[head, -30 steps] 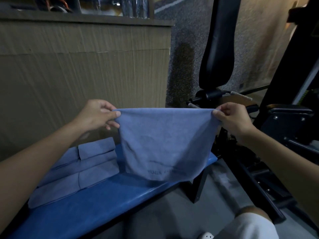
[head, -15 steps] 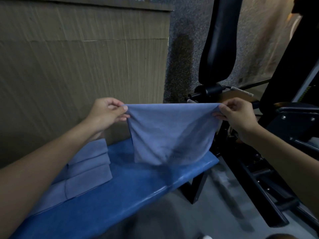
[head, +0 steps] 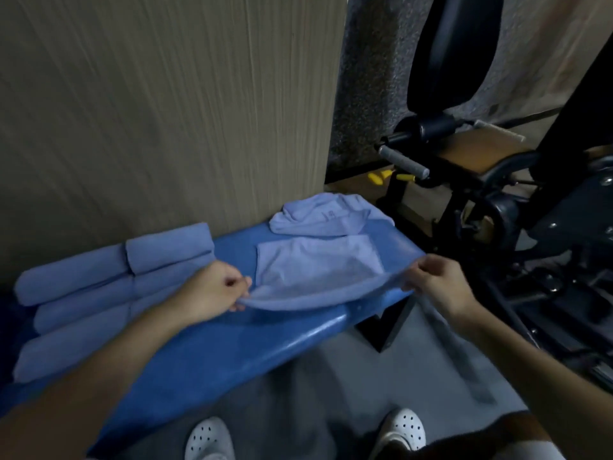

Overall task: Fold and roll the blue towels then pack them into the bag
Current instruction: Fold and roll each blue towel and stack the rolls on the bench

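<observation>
A blue towel (head: pixel 315 270) lies folded over on the blue bench (head: pixel 212 353), its far part flat and its near edge lifted. My left hand (head: pixel 212 290) pinches the near left corner. My right hand (head: pixel 438 283) pinches the near right corner just off the bench end. Several rolled blue towels (head: pixel 99 293) lie side by side at the bench's left. A crumpled blue towel (head: pixel 325 214) sits at the far right end. No bag is in view.
A beige panel wall (head: pixel 166 111) stands right behind the bench. Black gym equipment (head: pixel 497 194) with a padded seat crowds the right side. My white shoes (head: pixel 403 429) stand on the grey floor below the bench's front edge.
The towel hung in the air between both hands; now it is lowered onto the bench with its far part laid flat. The view has tilted down, revealing the crumpled towel.
</observation>
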